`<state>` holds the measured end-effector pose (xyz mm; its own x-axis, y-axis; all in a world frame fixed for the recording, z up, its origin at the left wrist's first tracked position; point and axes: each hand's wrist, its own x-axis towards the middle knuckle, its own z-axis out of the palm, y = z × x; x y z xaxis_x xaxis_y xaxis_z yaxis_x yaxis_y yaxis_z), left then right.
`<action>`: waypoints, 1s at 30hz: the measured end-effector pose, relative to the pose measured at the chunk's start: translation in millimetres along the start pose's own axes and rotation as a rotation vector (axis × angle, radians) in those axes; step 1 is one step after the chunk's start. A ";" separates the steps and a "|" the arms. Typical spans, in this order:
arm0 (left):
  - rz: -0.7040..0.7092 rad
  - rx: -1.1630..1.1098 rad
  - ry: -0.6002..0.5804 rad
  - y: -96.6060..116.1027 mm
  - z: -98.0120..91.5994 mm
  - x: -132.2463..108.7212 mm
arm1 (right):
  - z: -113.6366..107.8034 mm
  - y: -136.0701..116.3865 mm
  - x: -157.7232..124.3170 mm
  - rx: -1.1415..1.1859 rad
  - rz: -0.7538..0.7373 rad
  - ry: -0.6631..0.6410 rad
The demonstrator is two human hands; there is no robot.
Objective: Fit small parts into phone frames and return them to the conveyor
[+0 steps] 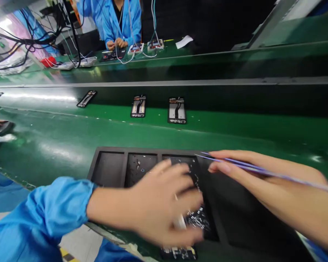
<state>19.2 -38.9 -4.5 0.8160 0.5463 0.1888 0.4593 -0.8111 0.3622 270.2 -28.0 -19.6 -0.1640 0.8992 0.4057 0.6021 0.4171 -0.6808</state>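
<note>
The left forearm (49,211) reaches across the near edge of the surface (57,145), its wrist bare and nearly straight. The left hand (158,203) is palm down and blurred, fingers splayed, thumb toward that edge. The right hand (276,189) extends in from the right, thumb and forefinger pressed into a pinching grip.

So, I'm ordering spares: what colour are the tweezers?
The tweezers look mostly bluish purple, best seen in the head view.

Purple tweezers (258,169) are being held slantwise, tips slightly parted, over the black compartmented tray (110,169), where tiny shiny parts (199,219) are strewn.
</note>
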 end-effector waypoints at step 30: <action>0.294 0.142 0.087 18.4 66.1 -62.4 | 44.2 13.3 -36.1 -0.284 -0.263 -0.157</action>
<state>0.0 -101.7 -69.9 0.8904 0.2960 0.3458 0.2584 -0.9541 0.1512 249.5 -49.0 -70.3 -0.4445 0.7855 0.4306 0.7120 0.6015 -0.3623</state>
